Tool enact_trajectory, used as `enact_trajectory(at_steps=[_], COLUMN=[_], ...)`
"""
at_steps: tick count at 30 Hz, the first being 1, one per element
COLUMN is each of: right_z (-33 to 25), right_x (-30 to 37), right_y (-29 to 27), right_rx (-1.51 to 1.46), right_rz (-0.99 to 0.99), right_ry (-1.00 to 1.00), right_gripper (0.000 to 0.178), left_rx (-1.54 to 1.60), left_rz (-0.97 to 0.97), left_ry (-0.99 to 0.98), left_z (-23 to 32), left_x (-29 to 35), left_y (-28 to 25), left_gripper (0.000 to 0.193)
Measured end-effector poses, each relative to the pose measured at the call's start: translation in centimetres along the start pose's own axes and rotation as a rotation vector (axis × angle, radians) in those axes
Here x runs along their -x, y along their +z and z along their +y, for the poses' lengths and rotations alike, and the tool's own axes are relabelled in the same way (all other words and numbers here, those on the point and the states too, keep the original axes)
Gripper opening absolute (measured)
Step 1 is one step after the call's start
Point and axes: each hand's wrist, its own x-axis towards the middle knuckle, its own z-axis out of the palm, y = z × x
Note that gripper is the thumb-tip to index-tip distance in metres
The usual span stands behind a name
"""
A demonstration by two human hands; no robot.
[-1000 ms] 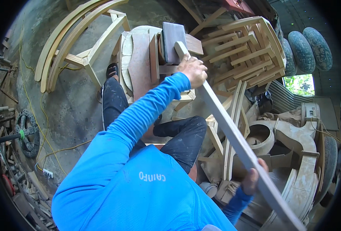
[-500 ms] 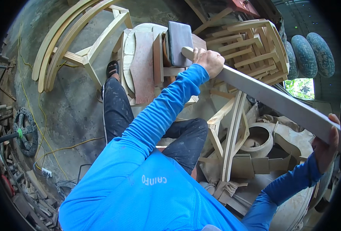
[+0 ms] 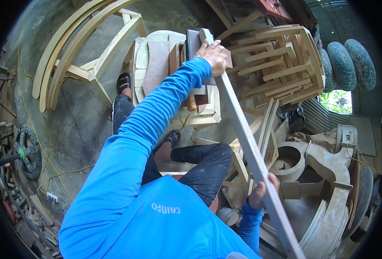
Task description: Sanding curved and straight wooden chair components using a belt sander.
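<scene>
A long pale wooden slat (image 3: 247,129) runs diagonally from the upper middle to the lower right. My left hand (image 3: 212,57) is closed over its far end, fingers bent across the top. Lower right, my right hand (image 3: 262,194) grips the slat's nearer part, thumb on the close side and fingers partly hidden. Under the far end stands a flat grey plate (image 3: 194,42) on a bench-like stand, mostly covered by my left hand and the slat. Whether slat and plate touch, I cannot tell.
Curved wooden frames (image 3: 65,56) stand at the left. A stack of slatted wooden frames (image 3: 281,60) sits upper right, and dusty curved wooden parts (image 3: 324,164) lie at the right. Yellow cable (image 3: 48,146) crosses the concrete floor (image 3: 83,134); scrap wood lines the left edge.
The slat has swung from a flatter slant to a steeper one and turned to show a narrower side. My right hand has come inward and down; my left has moved slightly left and up.
</scene>
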Motion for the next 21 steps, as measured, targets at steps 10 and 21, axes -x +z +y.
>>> enact_trajectory(at_steps=[10,21], right_z=[2.4,-2.6], right_x=[-1.7,8.1], right_y=[14.0,1.9], right_rx=[-0.394,-0.528], right_rz=[0.064,-0.030], right_ry=[0.095,0.222], right_gripper=[0.047,0.056], left_rx=[0.030,0.056], left_rz=[0.083,0.088], left_ry=[-0.259,-0.300], left_z=[-4.5,1.4], left_x=[-5.9,1.2], left_y=[0.6,1.6], left_gripper=[0.074,0.077])
